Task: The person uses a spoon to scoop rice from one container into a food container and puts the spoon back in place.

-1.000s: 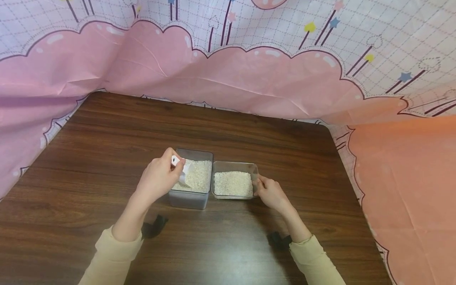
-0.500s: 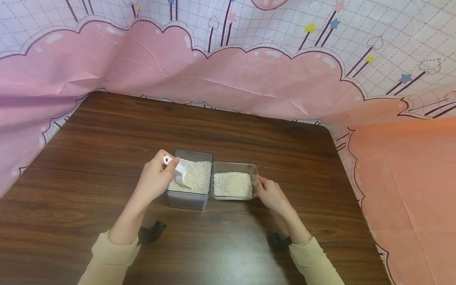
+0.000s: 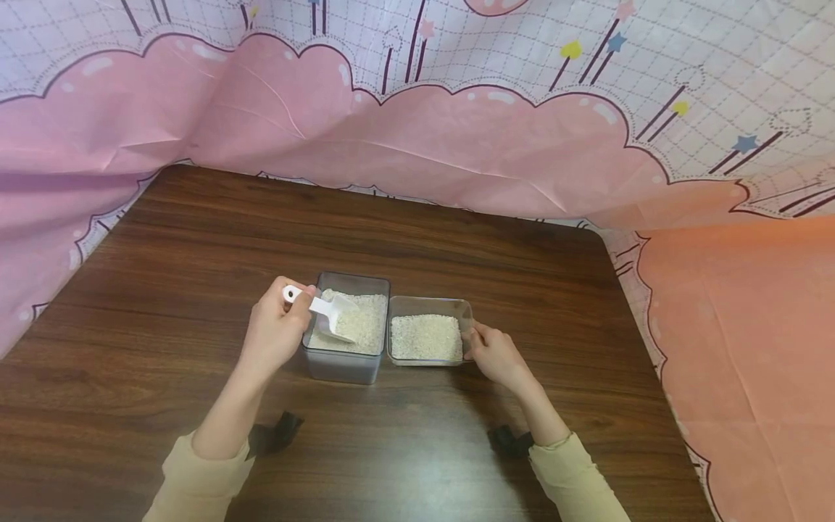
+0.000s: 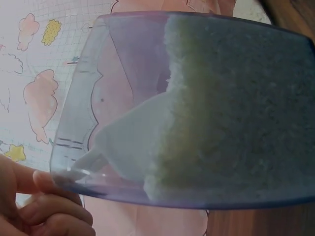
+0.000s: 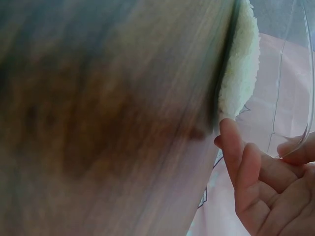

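Note:
My left hand (image 3: pixel 274 326) grips the handle of a white scoop (image 3: pixel 324 307). The scoop's bowl lies in the rice (image 3: pixel 368 319) inside a tall, grey see-through bin (image 3: pixel 344 368). Seen through the bin's wall in the left wrist view, the scoop (image 4: pixel 135 140) slants down into the rice, its front end hidden there. A shallower clear container (image 3: pixel 407 364), also with rice in it, stands just right of the bin. My right hand (image 3: pixel 499 355) holds its right wall; in the right wrist view the thumb (image 5: pixel 300 151) is at the rim and the fingers are below.
Both containers stand on a dark wood-grain table (image 3: pixel 404 246). Behind it hangs a pink and white patterned cloth (image 3: pixel 417 138), with an orange part at the right. Dark bands (image 3: pixel 277 435) show beside the forearms.
My left hand has moved left with the scoop, whose handle has tipped lower and whose bowl shows more. The right hand and the clear container stay where they were.

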`<action>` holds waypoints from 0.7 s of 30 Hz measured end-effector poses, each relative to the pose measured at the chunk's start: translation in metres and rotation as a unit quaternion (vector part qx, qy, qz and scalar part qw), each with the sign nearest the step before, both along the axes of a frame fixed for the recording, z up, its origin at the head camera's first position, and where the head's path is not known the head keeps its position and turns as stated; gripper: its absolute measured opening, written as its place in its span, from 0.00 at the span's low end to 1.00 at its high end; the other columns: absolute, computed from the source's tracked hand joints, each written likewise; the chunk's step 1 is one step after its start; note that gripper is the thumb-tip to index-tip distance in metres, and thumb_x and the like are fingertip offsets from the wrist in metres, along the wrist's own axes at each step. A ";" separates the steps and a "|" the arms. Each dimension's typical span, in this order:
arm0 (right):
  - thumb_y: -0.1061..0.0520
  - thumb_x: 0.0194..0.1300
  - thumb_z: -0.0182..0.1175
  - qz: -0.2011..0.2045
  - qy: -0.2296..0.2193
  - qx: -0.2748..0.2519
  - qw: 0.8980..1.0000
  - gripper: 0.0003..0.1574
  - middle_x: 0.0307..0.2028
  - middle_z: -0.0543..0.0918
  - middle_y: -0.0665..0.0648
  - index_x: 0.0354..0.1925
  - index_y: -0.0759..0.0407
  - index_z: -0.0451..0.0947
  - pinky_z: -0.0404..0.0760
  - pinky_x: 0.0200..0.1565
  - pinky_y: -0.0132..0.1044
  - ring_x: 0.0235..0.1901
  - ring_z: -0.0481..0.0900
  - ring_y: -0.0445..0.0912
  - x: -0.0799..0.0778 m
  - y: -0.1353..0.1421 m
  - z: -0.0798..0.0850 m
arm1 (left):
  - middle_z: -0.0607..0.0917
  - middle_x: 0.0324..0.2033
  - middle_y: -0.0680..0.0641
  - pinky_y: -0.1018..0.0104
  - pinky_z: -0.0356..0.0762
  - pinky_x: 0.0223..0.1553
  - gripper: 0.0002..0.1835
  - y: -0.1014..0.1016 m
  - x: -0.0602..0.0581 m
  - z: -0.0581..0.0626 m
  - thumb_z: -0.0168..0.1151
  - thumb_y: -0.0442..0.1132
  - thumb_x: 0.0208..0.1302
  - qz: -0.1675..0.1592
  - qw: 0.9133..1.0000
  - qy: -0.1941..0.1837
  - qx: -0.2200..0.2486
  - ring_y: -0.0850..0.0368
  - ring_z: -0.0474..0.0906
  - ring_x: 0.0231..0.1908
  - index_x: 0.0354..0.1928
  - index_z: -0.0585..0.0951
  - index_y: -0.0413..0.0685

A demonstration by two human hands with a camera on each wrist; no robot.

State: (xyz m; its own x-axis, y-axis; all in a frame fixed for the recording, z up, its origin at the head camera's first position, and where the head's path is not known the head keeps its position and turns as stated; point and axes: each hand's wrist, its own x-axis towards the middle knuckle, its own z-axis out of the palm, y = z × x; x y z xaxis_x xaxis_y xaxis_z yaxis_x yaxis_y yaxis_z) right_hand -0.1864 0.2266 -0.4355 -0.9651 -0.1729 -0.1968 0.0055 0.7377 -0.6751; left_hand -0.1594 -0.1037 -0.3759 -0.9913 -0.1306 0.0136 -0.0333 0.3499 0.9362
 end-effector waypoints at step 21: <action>0.59 0.77 0.39 0.002 -0.003 -0.001 1.000 0.29 0.54 0.81 0.66 0.69 0.74 0.58 0.61 0.19 0.32 0.36 0.85 0.50 0.002 0.002 0.001 | 0.70 0.13 0.54 0.75 0.53 0.16 0.09 -0.009 0.009 -0.012 0.49 0.35 0.74 0.070 0.970 0.007 0.231 0.66 0.57 0.14 0.35 0.67 0.38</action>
